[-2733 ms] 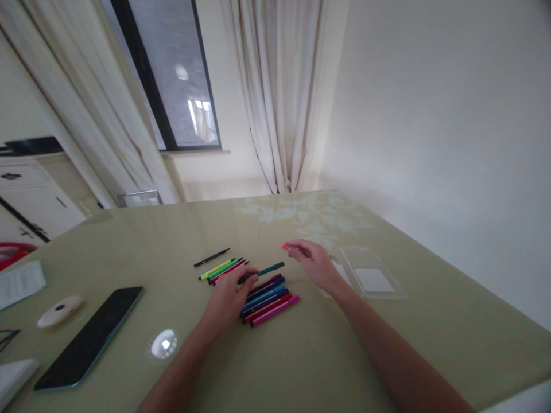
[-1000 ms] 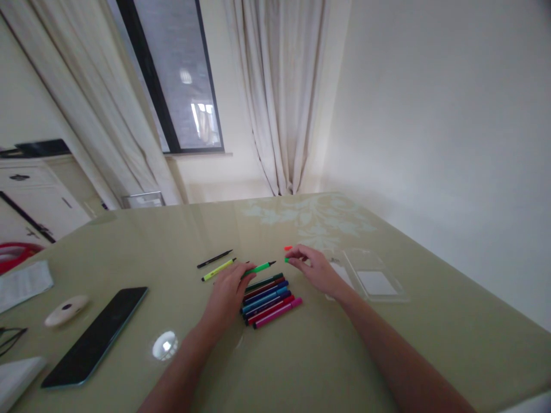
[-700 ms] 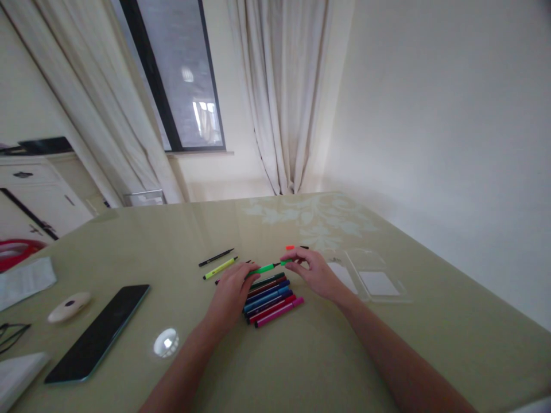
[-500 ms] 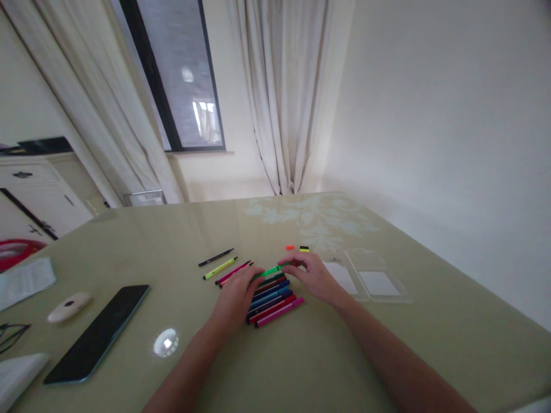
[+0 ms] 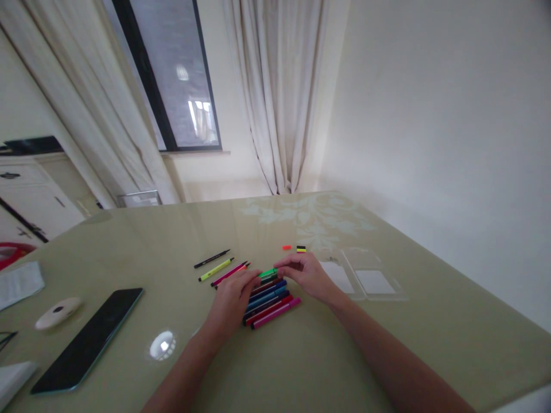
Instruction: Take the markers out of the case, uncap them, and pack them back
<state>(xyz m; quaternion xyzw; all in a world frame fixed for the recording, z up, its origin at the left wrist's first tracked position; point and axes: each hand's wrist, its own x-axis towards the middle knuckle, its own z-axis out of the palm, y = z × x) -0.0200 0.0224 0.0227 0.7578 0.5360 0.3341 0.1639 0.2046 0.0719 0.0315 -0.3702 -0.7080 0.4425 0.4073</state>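
Note:
A green marker (image 5: 267, 273) lies between my two hands, over the upper end of a row of markers. My left hand (image 5: 230, 299) pinches its left end and partly covers the row. At the marker's right end, the fingertips of my right hand (image 5: 305, 274) are closed on it. Below are dark, brown and blue markers (image 5: 267, 297), a red marker (image 5: 267, 311) and a capped magenta marker (image 5: 276, 313). Uncapped markers lie farther left: a black one (image 5: 212, 258), a yellow one (image 5: 216, 269) and a pink one (image 5: 227, 274), with an orange tip beside it.
Beyond my right hand lie an orange cap (image 5: 286, 248) and black and yellow caps (image 5: 301, 249). An opened clear plastic case (image 5: 359, 285) rests to the right. On the left are a phone (image 5: 88, 341), a pale oval object (image 5: 58, 313) and a white cloth (image 5: 20, 285).
The view has shifted slightly, so things sit a little farther left. My right fingertips are closer to my left hand, and less of the green marker shows between them.

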